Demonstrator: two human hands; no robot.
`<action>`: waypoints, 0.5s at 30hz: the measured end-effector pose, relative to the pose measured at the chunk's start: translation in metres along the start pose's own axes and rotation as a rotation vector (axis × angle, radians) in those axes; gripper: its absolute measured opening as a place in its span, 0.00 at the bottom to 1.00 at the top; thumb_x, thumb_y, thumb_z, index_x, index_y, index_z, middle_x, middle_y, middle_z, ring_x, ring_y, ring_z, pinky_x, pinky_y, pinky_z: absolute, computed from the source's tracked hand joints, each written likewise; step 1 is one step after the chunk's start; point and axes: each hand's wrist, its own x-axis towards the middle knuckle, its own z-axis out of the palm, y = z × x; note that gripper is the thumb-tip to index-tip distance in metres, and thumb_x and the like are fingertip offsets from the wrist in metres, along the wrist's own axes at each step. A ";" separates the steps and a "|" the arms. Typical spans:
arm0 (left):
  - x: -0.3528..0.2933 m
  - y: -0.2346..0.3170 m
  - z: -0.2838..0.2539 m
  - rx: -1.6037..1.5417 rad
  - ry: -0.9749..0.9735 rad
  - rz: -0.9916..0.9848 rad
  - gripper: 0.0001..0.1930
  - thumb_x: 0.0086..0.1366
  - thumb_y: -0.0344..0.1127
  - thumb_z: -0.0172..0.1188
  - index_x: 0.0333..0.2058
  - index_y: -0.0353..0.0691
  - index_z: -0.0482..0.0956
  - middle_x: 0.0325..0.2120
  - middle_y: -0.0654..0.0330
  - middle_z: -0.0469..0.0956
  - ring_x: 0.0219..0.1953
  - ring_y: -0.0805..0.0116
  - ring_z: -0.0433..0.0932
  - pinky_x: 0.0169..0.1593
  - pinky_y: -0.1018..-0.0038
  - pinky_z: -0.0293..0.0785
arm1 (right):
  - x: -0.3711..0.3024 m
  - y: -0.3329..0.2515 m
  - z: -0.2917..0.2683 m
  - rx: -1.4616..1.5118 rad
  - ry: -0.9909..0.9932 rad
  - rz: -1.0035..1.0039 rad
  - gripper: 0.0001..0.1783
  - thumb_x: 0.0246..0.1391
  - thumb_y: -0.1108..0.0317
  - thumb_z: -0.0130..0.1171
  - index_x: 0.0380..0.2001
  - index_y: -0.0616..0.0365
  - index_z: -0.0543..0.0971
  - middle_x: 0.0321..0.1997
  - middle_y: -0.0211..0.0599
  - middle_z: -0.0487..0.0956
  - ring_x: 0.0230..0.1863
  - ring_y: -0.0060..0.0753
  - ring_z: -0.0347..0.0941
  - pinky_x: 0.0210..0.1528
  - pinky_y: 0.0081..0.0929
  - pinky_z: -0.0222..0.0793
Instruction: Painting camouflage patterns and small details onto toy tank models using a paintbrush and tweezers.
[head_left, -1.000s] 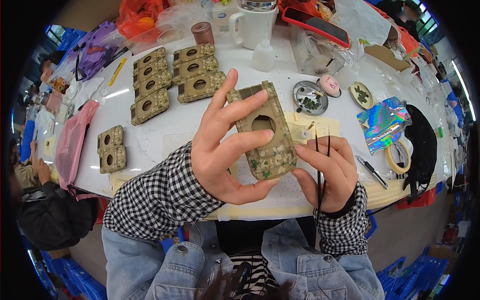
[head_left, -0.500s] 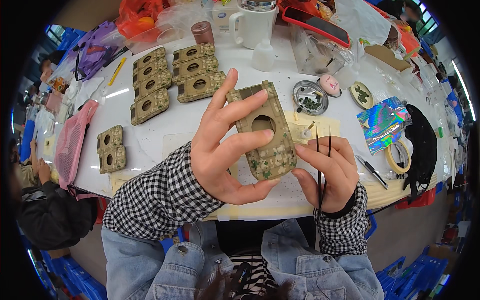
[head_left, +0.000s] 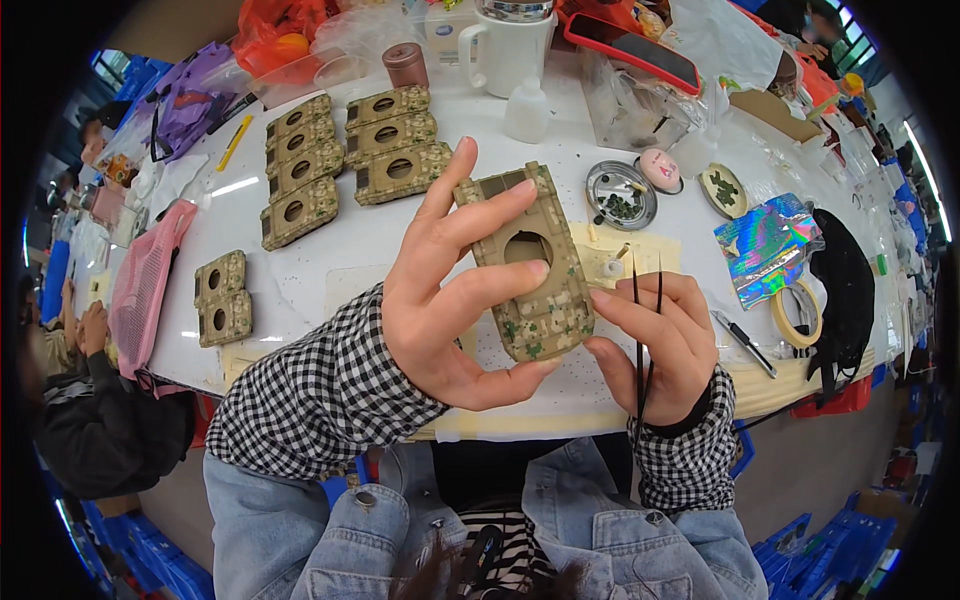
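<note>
My left hand [head_left: 440, 290] is closed around a camouflage-painted model tank hull [head_left: 545, 310], tilted up above the table, with a round hole in its top. The index fingertip rests by that hole, and the thumb supports the lower end. In my right hand [head_left: 660, 345] is a pair of black tweezers [head_left: 642, 370], tucked among the fingers with the tips pointing up and apart. The right index fingertip and thumb are at the hull's right edge; whether they pinch a small part there I cannot make out.
Several similar hulls [head_left: 300, 212] stand in rows at the far left, with two smaller camouflage pieces [head_left: 222, 312] nearer. To the right are a round tin [head_left: 622, 222] of small green parts, a lid [head_left: 722, 192], a craft knife [head_left: 745, 345] and a tape roll [head_left: 812, 330].
My hands, the hull and the tweezers stay practically where they were. At the far left, another person's hand has risen slightly.
</note>
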 end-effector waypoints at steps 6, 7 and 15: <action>0.000 -0.001 0.000 -0.002 -0.003 0.005 0.25 0.42 0.39 0.70 0.40 0.39 0.73 0.51 0.38 0.67 0.55 0.43 0.68 0.62 0.39 0.48 | 0.000 0.000 0.000 -0.007 0.000 -0.002 0.22 0.35 0.72 0.70 0.39 0.60 0.80 0.34 0.37 0.80 0.36 0.38 0.71 0.39 0.29 0.69; 0.000 -0.001 0.000 -0.003 -0.001 0.008 0.25 0.42 0.39 0.70 0.40 0.39 0.73 0.51 0.38 0.67 0.55 0.43 0.68 0.62 0.39 0.48 | 0.000 0.000 0.000 -0.008 -0.001 -0.002 0.22 0.35 0.72 0.70 0.39 0.60 0.80 0.34 0.37 0.80 0.36 0.38 0.71 0.39 0.29 0.69; 0.001 -0.001 0.001 -0.005 -0.002 0.019 0.26 0.41 0.39 0.70 0.41 0.39 0.72 0.51 0.38 0.67 0.55 0.43 0.68 0.62 0.39 0.48 | 0.000 0.000 0.000 -0.002 0.002 -0.008 0.22 0.35 0.72 0.69 0.40 0.59 0.79 0.34 0.37 0.80 0.36 0.38 0.72 0.40 0.29 0.69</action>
